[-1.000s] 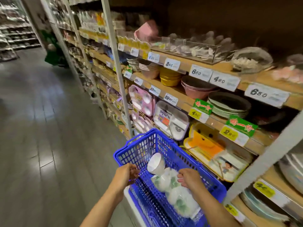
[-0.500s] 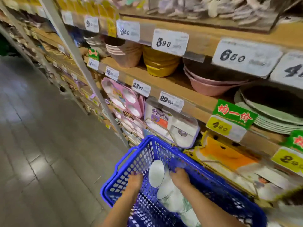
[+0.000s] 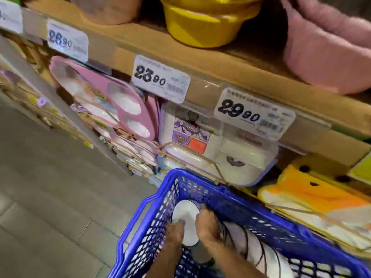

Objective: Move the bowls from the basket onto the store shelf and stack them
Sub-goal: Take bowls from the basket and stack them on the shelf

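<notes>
Bowls (image 3: 251,249) lie on their sides in a row along the blue basket (image 3: 261,215), seen from the head camera, the only view, blurred by motion. A white bowl (image 3: 185,217) sits at the row's far end, close to the basket's far-left corner, with its open mouth turned towards the person. Both hands are down inside the basket, one on either side of this bowl. The right hand (image 3: 207,227) curls its fingers over the bowl's right rim and grips it. The left hand (image 3: 174,235) touches the lower left rim, though the blur hides whether it grips. The row's long axis runs from that corner back towards the basket's near-right end, so the end bowl looks the first to come free. The wooden shelf (image 3: 200,63) stands above and beyond the basket's far rim, so the lift should go up and forward. A yellow bowl (image 3: 204,23) and a pink bowl (image 3: 325,53) already stand there
</notes>
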Demonstrator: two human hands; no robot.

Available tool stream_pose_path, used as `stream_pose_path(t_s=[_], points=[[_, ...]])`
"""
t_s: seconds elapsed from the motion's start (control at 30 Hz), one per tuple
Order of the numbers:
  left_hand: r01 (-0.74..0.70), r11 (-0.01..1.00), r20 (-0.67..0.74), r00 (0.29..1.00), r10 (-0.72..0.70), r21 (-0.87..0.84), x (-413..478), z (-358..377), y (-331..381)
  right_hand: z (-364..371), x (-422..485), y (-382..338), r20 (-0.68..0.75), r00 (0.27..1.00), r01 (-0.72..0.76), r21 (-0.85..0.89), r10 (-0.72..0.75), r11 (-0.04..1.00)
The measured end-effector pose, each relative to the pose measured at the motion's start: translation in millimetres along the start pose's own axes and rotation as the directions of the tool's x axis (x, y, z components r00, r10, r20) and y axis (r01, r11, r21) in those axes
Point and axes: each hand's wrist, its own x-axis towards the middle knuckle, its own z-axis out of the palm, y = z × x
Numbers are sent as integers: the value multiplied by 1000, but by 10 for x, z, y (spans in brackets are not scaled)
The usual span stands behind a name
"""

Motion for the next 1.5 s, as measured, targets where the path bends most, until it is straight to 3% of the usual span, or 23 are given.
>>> stream_pose_path(t_s=[0.13,0.23,0.37,0.47,0.6,0.83,1.03,1.13,1.5], points=[[6,1000,-85,996,-4,20,-231,-44,181,-148,-141,74,26,999,33,75,-35,997],[-36,999,-71,997,36,3,-574,-167,338,-374,-330,80,18,997,75,183,-80,980],[-200,977,-92,974,206,74,-1124,-317,537,-830,-633,72,-19,990,138,309,-139,941],[-396,917,-105,911,400,54,-1567,-411,637,-1228,-904,144,-42,986,165,433,-164,886],[-600,800,-75,798,598,-1,-2155,-417,732,-1658,-1340,276,-96,984,176,674,-151,718],[-746,634,45,640,767,-205,-3054,-208,811,-2254,-2193,777,-119,978,182,893,-174,411],[-782,469,16,508,861,-410,-4026,408,514,-2572,-3061,1654,-273,937,326,906,-217,269],[-769,423,-5,484,875,-480,-4558,844,217,-2662,-3507,2254,-331,927,366,900,-175,235],[-668,459,262,380,887,-585,-6245,2614,-644,-3113,-4893,4552,-555,826,524,821,101,227]])
